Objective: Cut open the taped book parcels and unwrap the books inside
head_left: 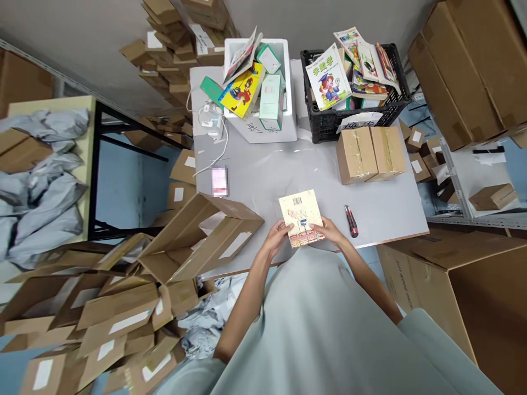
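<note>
Both hands hold a thin yellow booklet (301,216) with a barcode on its cover, just above the near edge of the grey table (267,175). My left hand (276,237) grips its left side, fingers curled round the edge. My right hand (331,230) grips its right lower corner. A red and black utility knife (351,220) lies on the table just right of my right hand.
A taped cardboard box (370,152) sits on the table's right. Behind stand a black crate (354,104) of picture books and a white foam box (263,88) of books. A phone (219,181) on a cable lies at left. Flattened cartons (123,307) pile at lower left; big boxes (465,274) at right.
</note>
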`<action>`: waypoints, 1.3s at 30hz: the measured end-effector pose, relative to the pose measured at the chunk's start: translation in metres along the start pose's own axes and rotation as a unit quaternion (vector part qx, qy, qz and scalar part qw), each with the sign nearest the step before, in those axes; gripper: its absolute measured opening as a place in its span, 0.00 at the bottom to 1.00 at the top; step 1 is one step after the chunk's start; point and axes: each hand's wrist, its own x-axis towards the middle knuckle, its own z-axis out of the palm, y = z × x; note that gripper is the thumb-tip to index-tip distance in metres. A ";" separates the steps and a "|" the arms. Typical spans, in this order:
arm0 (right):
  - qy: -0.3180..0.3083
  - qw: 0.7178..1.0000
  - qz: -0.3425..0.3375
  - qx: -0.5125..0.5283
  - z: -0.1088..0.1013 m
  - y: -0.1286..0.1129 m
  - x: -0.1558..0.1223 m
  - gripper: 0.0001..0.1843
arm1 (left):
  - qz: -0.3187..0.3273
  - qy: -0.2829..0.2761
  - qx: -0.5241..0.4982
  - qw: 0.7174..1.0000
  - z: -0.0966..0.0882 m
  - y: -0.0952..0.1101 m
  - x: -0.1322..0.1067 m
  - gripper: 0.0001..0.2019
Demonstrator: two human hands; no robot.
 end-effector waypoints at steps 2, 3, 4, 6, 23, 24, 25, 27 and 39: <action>-0.012 0.999 -0.025 -0.016 -0.004 -0.017 -0.006 0.34 | 0.058 -0.016 0.026 0.998 0.003 0.020 -0.008 0.37; -0.015 0.999 -0.037 -0.029 -0.006 -0.025 -0.008 0.34 | 0.082 -0.015 0.047 0.995 0.004 0.030 -0.012 0.35; -0.011 0.997 -0.053 -0.046 -0.008 -0.033 -0.010 0.32 | 0.105 -0.010 0.068 0.992 0.005 0.039 -0.015 0.34; 0.011 0.991 -0.098 -0.091 -0.011 -0.048 -0.014 0.28 | 0.163 0.000 0.113 0.980 0.007 0.057 -0.021 0.31; 0.161 0.931 -0.288 -0.156 0.028 -0.105 -0.060 0.12 | 0.169 0.033 0.015 0.985 0.017 0.071 -0.065 0.33; 0.157 0.928 -0.295 -0.165 0.030 -0.107 -0.062 0.13 | 0.145 0.038 -0.007 0.989 0.016 0.070 -0.065 0.37; 0.150 0.926 -0.299 -0.177 0.033 -0.107 -0.065 0.13 | 0.123 0.036 -0.025 0.991 0.016 0.069 -0.065 0.41; 0.138 0.921 -0.305 -0.197 0.038 -0.108 -0.069 0.14 | 0.090 0.005 -0.042 0.995 0.014 0.067 -0.066 0.46; 0.109 0.990 -0.084 -0.023 0.061 -0.074 -0.062 0.46 | 0.116 -0.024 -0.054 0.991 -0.013 0.061 -0.074 0.37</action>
